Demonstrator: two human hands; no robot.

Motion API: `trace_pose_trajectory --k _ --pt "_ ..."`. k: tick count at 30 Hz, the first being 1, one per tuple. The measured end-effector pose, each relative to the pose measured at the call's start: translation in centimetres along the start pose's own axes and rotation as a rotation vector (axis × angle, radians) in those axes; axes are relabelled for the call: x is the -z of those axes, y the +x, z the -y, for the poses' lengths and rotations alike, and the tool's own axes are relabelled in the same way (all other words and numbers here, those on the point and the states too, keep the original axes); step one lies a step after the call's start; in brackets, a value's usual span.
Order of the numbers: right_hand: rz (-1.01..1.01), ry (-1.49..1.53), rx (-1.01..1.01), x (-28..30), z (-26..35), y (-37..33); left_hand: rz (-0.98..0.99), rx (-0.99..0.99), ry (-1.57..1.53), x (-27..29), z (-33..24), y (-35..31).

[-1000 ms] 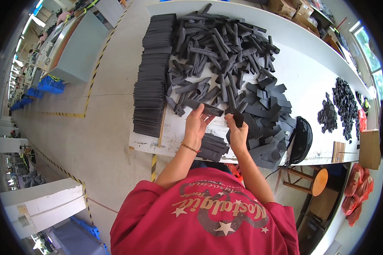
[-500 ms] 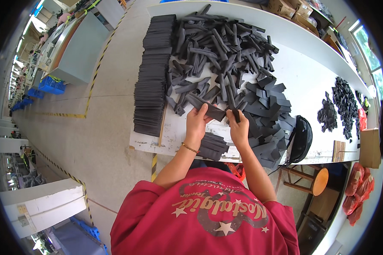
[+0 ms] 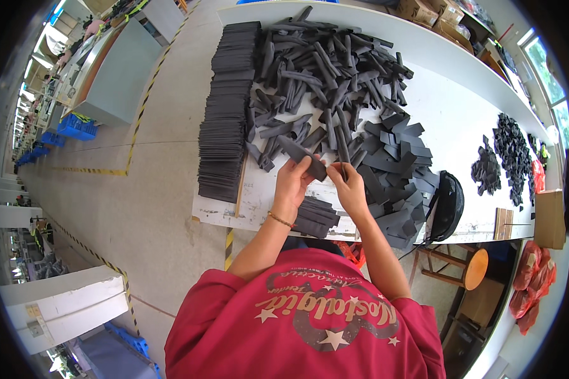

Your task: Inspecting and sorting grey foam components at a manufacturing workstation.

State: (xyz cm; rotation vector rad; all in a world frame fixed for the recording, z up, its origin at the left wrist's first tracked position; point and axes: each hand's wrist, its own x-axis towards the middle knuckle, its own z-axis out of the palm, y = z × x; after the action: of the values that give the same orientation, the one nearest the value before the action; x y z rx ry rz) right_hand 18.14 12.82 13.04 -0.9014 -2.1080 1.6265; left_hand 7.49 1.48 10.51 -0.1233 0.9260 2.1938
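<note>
My left hand [image 3: 292,184] is closed round a dark grey fabric sleeve [image 3: 302,156], thumb on top, its far end pointing up and left. Close beside it, my right hand [image 3: 349,188] pinches a thin dark flat piece, seen nearly edge-on, by the sleeve's near end. Whether the piece enters the sleeve, I cannot tell. Beyond both hands lies a heap of similar loose fabric sleeves [image 3: 325,66]. Flat dark grey pieces [image 3: 398,164] spread in a pile to the right. A small stack of dark strips [image 3: 316,218] lies between my forearms at the table's front edge.
Tall rows of stacked dark pieces [image 3: 229,117] line the left side of the white table [image 3: 458,114]. A black mesh bag [image 3: 449,207] sits near the front edge. Small black pieces [image 3: 513,151] are heaped at far right. Below stands a wooden stool [image 3: 476,270].
The flat piece in my right hand has turned from broad side to nearly edge-on. My right hand has shifted slightly left and down, and the sleeve's near end has tilted downward.
</note>
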Motion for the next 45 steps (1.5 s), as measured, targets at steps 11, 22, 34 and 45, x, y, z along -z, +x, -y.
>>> trace_pose_trajectory --k 11,22,34,45 --pt "0.156 -0.307 0.225 4.3 1.5 -2.8 -0.097 0.093 -0.086 1.8 -1.4 1.7" --pt "-0.071 -0.575 0.649 3.1 2.1 -1.4 0.016 0.217 -0.003 0.5 -1.0 0.5" --pt "-0.149 -0.789 0.81 2.6 2.7 -2.0 0.061 0.095 -0.001 -1.6 -0.6 -1.6" --pt "-0.174 -0.478 0.746 0.1 3.8 -4.0 0.287 -0.049 -0.076 -3.8 -0.5 -2.8"
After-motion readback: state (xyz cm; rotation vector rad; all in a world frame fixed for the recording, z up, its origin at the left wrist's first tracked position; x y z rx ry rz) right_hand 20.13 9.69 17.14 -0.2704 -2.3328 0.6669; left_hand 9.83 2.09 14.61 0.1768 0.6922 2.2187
